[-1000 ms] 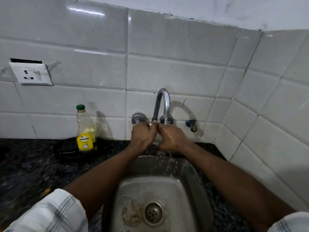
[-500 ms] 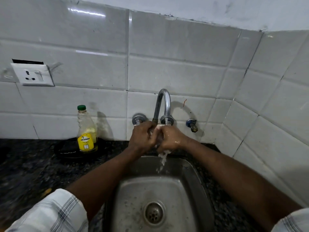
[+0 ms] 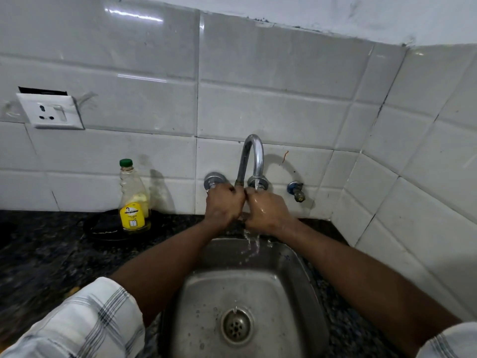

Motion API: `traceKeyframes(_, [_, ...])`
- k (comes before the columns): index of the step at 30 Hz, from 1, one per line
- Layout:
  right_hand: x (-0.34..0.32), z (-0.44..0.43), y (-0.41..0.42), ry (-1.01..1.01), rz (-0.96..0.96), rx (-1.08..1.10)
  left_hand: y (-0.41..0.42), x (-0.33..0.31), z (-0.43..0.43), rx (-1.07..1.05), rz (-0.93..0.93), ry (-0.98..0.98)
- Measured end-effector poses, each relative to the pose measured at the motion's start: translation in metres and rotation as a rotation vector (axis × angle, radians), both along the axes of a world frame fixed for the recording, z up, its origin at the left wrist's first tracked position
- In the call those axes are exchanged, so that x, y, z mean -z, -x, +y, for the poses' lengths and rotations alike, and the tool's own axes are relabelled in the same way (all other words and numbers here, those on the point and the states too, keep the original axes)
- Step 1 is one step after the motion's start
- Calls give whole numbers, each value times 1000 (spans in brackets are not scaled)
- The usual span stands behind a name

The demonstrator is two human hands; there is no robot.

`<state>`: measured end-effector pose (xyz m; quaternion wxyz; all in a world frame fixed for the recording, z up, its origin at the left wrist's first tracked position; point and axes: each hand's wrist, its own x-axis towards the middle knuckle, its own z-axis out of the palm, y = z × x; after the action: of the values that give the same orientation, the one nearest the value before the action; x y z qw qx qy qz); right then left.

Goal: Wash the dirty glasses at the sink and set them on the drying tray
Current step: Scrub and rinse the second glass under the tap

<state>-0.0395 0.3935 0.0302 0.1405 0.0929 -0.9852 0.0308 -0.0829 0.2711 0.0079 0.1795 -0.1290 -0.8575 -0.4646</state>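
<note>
Left hand (image 3: 223,205) and right hand (image 3: 269,213) touched, fingers curled, under the tap (image 3: 254,156) at the back edge of the sink (image 3: 258,288); any grip was hidden.

basin (image 3: 206,306) free | spout (image 3: 254,156) blocks rear ctr | bottle (image 3: 134,200) blocks L counter (image 3: 38,254)
</note>
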Motion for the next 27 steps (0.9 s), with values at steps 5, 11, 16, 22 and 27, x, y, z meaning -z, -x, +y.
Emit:
traceKeyframes(5, [-11, 9, 5, 190, -269, -72, -10, 8, -9, 153, 197, -47])
traceKeyframes(11, [-3, -1, -3, -83, 16, -31, -3, -2, 3, -16, -128, -23])
traceKeyframes(16, [-14, 6, -2, 184, -249, -98, -10, 14, -10, 168, 215, -104])
traceKeyframes(22, [6, -2, -4, -74, 54, 15, 4, -1, 5, -40, -84, 20])
traceKeyframes(27, [-8, 8, 2, 257, -241, -63, -13, 7, -6, 139, 232, 3])
